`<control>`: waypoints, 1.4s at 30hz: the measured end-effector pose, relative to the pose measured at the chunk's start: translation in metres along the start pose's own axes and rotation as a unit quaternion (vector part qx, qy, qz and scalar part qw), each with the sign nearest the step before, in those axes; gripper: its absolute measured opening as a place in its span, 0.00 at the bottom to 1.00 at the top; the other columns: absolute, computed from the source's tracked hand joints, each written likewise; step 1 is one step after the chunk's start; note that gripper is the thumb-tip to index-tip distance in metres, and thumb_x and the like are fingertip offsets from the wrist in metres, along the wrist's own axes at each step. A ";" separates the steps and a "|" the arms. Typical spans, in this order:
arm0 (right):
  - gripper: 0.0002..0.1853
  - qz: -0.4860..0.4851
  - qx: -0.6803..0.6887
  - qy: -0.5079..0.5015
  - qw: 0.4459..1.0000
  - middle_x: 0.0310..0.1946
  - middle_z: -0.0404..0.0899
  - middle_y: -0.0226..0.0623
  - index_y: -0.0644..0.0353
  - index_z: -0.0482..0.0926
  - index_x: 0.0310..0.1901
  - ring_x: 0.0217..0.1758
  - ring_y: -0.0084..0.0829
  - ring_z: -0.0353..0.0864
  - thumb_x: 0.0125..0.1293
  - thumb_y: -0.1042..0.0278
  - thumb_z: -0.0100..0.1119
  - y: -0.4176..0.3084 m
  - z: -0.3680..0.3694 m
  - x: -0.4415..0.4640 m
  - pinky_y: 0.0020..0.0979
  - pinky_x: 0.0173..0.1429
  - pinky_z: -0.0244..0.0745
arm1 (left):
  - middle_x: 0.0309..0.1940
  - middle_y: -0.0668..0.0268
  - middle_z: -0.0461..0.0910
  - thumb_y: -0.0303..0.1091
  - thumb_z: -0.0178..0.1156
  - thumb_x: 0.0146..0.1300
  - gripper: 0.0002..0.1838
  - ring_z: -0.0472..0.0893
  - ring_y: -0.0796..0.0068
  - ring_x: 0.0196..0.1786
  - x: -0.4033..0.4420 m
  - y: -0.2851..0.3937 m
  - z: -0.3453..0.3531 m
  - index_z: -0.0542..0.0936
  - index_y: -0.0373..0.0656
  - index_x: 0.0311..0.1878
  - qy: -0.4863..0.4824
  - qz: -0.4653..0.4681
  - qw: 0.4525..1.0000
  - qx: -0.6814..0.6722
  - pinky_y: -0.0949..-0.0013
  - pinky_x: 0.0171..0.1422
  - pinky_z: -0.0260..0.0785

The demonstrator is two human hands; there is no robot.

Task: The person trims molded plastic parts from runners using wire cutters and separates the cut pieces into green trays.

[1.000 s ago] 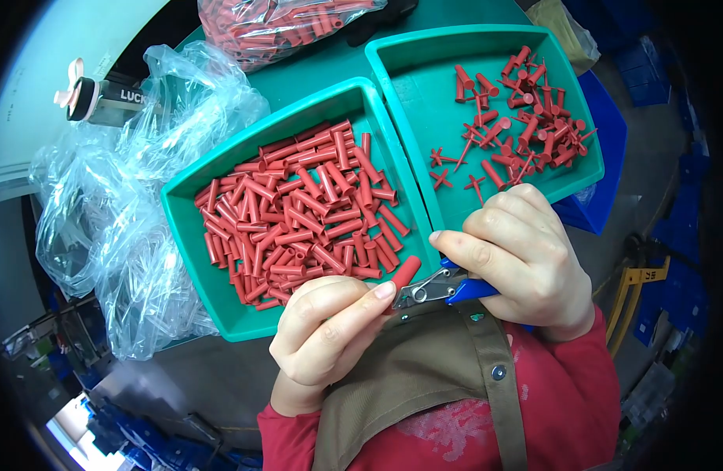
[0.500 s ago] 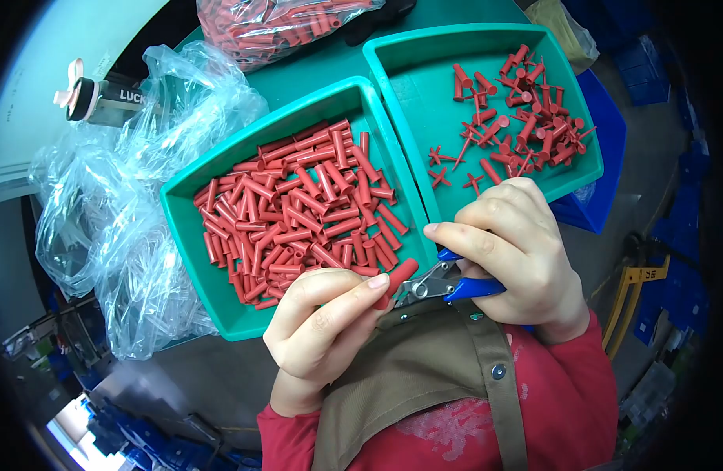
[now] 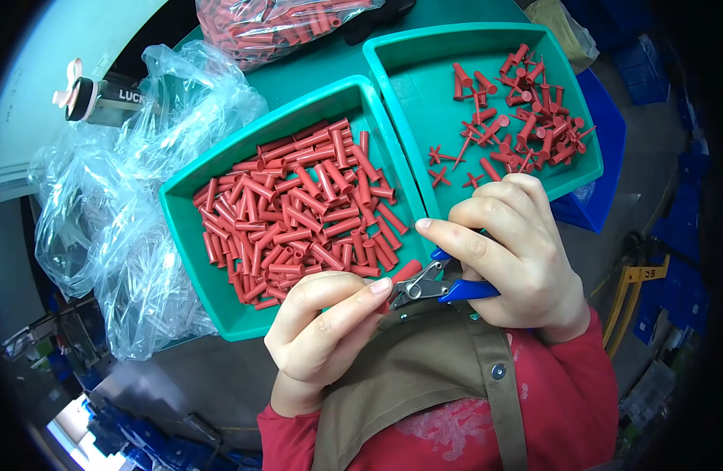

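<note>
My left hand [image 3: 324, 330] pinches a red plastic tube [image 3: 407, 272] between thumb and fingers, just below the left bin's near edge. My right hand [image 3: 514, 255] is wrapped round blue-handled pliers [image 3: 469, 291]. The metal jaws of the pliers lie against the tube beside my left fingertips; their exact grip is partly hidden. Many red tubes [image 3: 298, 216] fill the left green bin [image 3: 190, 275]. In the right green bin [image 3: 412, 86] lie red flanged tubes and small cross-shaped pieces [image 3: 440, 177].
Crumpled clear plastic bags [image 3: 134, 212] lie left of the bins, near a bottle [image 3: 102, 102]. A clear bag of red tubes [image 3: 279, 27] sits behind. A blue bin [image 3: 604, 165] stands beyond the right green bin, and a yellow frame [image 3: 632, 294] is at the right.
Both hands have shifted slightly left since the first frame. The pliers have moved with my right hand, their jaws closer to my left fingertips, and the tube's tilt has changed slightly.
</note>
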State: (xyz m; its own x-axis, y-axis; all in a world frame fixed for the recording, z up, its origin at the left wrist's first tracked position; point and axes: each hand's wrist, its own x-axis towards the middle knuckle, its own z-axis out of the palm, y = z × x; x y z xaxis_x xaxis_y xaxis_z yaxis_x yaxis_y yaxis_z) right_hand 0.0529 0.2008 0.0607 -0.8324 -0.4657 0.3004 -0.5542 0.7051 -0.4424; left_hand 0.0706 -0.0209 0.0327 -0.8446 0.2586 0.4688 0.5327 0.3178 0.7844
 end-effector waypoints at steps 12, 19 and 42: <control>0.30 0.027 -0.042 0.025 0.998 0.33 0.73 0.30 0.57 0.83 0.47 0.38 0.34 0.74 0.33 0.77 0.62 -0.008 0.000 -0.001 0.39 0.50 0.66 | 0.36 0.62 0.79 0.13 0.71 0.44 0.24 0.81 0.69 0.36 -0.002 -0.001 0.004 0.84 0.38 0.48 0.035 0.001 0.999 0.011 0.69 0.39 0.76; 0.31 0.035 -0.020 0.013 0.999 0.33 0.73 0.30 0.57 0.83 0.48 0.38 0.34 0.73 0.33 0.77 0.62 -0.009 -0.001 -0.001 0.40 0.51 0.66 | 0.35 0.62 0.80 0.12 0.71 0.42 0.24 0.81 0.69 0.35 -0.004 -0.002 0.005 0.84 0.37 0.48 0.038 -0.031 0.999 -0.002 0.70 0.39 0.76; 0.29 0.026 -0.044 0.005 0.999 0.34 0.72 0.31 0.58 0.83 0.48 0.39 0.35 0.73 0.36 0.76 0.63 -0.011 0.001 -0.002 0.40 0.51 0.66 | 0.37 0.61 0.80 0.11 0.69 0.43 0.24 0.82 0.72 0.37 -0.006 -0.002 0.003 0.84 0.36 0.47 0.033 -0.075 0.996 -0.040 0.72 0.40 0.77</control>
State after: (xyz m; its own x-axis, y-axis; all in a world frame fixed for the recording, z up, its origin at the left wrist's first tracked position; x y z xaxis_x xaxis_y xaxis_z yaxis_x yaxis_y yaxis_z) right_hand 0.0602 0.1936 0.0641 -0.8594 -0.4223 0.2883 -0.5076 0.7721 -0.3823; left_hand 0.0747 -0.0200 0.0273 -0.9174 0.1528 0.3674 0.3965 0.2740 0.8762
